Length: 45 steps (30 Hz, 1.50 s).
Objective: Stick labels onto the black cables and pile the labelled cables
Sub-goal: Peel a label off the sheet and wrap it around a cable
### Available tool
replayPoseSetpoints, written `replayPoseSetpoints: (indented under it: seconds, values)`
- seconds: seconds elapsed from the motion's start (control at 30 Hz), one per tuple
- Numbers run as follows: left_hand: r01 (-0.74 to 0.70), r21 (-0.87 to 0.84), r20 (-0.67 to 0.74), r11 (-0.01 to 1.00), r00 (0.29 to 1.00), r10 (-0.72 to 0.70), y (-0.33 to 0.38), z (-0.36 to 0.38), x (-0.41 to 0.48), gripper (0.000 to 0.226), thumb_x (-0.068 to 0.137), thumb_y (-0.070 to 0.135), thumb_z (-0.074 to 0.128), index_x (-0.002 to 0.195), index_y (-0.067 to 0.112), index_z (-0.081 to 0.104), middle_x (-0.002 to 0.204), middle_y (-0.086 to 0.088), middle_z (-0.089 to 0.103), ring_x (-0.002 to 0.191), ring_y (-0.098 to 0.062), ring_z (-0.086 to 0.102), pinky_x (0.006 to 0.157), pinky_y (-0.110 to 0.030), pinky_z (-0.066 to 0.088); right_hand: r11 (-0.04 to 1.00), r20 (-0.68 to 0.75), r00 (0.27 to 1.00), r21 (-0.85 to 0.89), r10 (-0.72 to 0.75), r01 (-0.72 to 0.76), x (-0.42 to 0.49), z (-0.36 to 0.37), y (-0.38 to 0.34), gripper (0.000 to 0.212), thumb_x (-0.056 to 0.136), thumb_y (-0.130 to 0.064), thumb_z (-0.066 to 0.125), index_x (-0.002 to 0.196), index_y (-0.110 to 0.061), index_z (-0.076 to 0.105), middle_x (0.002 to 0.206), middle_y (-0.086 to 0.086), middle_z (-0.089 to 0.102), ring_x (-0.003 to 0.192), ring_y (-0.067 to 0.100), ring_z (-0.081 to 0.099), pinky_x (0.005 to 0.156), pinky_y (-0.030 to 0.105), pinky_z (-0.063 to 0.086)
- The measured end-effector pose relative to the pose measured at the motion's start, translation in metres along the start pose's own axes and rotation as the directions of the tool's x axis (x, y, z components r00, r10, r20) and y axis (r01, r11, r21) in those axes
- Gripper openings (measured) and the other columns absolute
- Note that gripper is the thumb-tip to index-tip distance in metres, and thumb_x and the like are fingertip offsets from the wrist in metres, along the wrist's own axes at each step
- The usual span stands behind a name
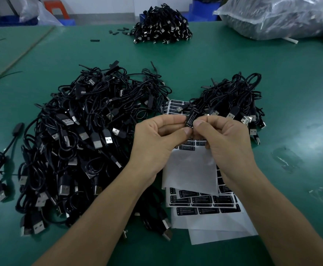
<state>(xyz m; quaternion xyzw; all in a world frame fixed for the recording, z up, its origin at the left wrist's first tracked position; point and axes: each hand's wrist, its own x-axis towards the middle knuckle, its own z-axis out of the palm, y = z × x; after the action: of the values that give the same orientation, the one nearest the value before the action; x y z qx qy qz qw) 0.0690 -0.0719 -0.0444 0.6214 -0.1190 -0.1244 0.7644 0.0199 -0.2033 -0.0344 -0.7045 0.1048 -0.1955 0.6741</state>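
Forearms enter from the bottom edge. The left hand [156, 139] and right hand [224, 139] meet above the label sheets [204, 208] on the green desk [291, 93], with the fingers of both pinching one black cable's controller block [191, 117], which carries an "LED CONTROLLER" label. Big cable heap [84, 135] left of the hands, smaller pile [233, 98] just behind the right hand.

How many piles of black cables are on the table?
3: large pile at left, smaller pile at right, far pile top centre. The bag may hide more.
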Motion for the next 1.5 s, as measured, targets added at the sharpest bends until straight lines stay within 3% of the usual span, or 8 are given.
replayPoseSetpoints:
  seconds: [0.73, 1.03, 1.5]
  values:
    - [-0.014, -0.025, 0.005, 1.000, 1.000, 0.015, -0.0016, 0.0029, -0.0003, 0.025, 0.082, -0.007, 0.075, 0.095, 0.014, 0.075, 0.089, -0.009, 0.078, 0.087, -0.022, 0.076, 0.078, -0.024, 0.059, 0.997, -0.028, 0.998, -0.057, -0.047, 0.046, -0.0002, 0.0003, 0.0021, 0.021, 0.091, -0.006, 0.066, 0.075, -0.016, 0.074, 0.059, -0.011, 0.067, 0.049, -0.004, 0.055, 0.050, 0.006, 0.040]
    - [-0.016, -0.033, 0.014, 0.999, 1.000, 0.016, -0.0019, 0.0028, -0.0008, 0.023, 0.083, -0.006, 0.075, 0.099, 0.010, 0.074, 0.090, -0.009, 0.079, 0.087, -0.021, 0.076, 0.077, -0.023, 0.059, 0.997, -0.008, 0.999, -0.057, -0.051, 0.050, 0.0007, 0.0003, 0.0023, 0.022, 0.092, -0.006, 0.064, 0.075, -0.016, 0.073, 0.061, -0.011, 0.067, 0.058, -0.004, 0.058, 0.058, 0.009, 0.045]
    - [-0.006, -0.038, -0.001, 0.999, 1.000, 0.006, -0.0008, 0.0027, -0.0017, 0.022, 0.081, -0.005, 0.076, 0.097, 0.011, 0.074, 0.088, -0.010, 0.078, 0.085, -0.022, 0.076, 0.077, -0.024, 0.059, 0.998, -0.012, 0.999, -0.040, -0.047, 0.046, -0.0002, 0.0015, 0.0025, 0.022, 0.092, -0.005, 0.064, 0.074, -0.015, 0.072, 0.058, -0.013, 0.064, 0.053, -0.005, 0.055, 0.054, 0.007, 0.041]
